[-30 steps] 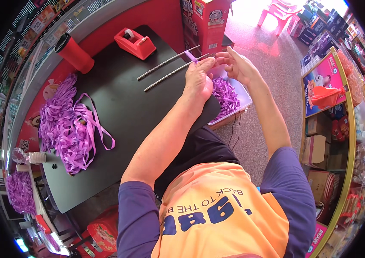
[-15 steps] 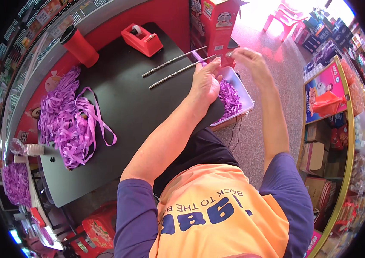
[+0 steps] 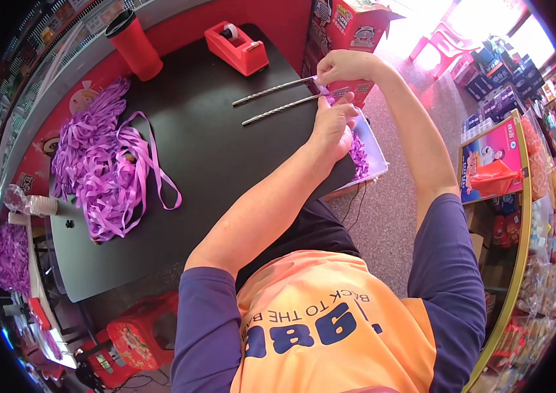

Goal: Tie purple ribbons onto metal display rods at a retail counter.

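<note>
Two long metal rods with spiral flutes, like drill bits, lie side by side: a far rod [image 3: 271,92] and a near rod [image 3: 281,109]. Their fluted ends point left over the table. A short purple ribbon [image 3: 321,88] passes around both near their right ends. My left hand [image 3: 332,128] is closed at the near rod, with the ribbon at its thumb and fingertips. From beyond, my right hand [image 3: 347,67] pinches the ribbon beside the far rod. The fingers partly hide the ribbon's path. A heap of long purple ribbon [image 3: 104,177] lies on the table's left.
The dark table [image 3: 193,157] also carries a red tape dispenser [image 3: 237,51] and a red cylinder [image 3: 135,49]. Past its right edge sits a pale bin [image 3: 375,160] with purple ribbon pieces. A red box [image 3: 356,29] stands behind; a gold-framed glass case [image 3: 520,223] is at right.
My right hand has come left from beside the rods to the ribbon at their ends. My left hand and the rods sit slightly further right and up in view.
</note>
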Tool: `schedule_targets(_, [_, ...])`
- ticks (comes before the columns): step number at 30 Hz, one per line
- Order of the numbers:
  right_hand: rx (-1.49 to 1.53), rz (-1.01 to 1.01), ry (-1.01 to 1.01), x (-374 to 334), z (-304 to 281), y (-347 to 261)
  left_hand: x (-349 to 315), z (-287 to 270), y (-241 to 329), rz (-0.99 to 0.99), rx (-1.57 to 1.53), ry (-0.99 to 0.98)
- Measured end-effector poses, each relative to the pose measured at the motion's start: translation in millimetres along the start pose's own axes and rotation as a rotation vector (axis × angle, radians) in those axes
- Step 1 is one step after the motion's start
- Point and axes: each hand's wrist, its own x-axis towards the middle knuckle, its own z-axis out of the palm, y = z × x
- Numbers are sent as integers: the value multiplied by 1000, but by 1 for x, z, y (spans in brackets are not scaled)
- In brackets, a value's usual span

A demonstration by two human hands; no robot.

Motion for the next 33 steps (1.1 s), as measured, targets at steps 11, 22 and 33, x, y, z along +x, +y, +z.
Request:
schedule_targets(11, [-10, 7, 8, 4, 0, 2, 7, -4, -2, -31, 24, -2])
schedule_targets(22, [-165, 78, 79, 6, 8, 0, 6, -3, -2, -26, 17, 8])
schedule_targets(33, [120, 106, 319, -13, 33, 21, 0, 0, 3, 1, -1, -21])
